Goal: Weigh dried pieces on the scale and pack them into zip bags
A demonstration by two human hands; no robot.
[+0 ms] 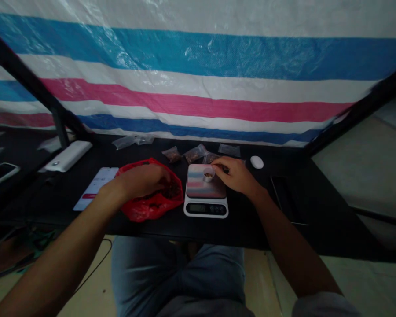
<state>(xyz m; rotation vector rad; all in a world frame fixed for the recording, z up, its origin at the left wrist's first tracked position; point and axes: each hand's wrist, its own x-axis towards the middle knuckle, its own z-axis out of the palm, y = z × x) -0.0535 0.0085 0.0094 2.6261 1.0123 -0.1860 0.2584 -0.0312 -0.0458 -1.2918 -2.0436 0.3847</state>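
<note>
My left hand [140, 181] reaches into the mouth of a red plastic bag [155, 209], over dark brown pieces [172, 190] inside it. Whether its fingers grip any pieces is hidden. My right hand [234, 174] rests its fingertips at the rim of a small white cup [208, 175], which holds brown pieces. The cup stands on a digital kitchen scale [205, 208], whose glossy platform reflects the striped sheet. Behind the scale lie small clear bags of dried brown material [172, 154].
The black table's near edge runs below the scale. On it lie a white power bank [67, 156], a phone [0, 175], a printed white card [95, 189], empty clear plastic bags [133, 141] and a white oval object [256, 162]. A striped tarpaulin [198, 88] hangs behind.
</note>
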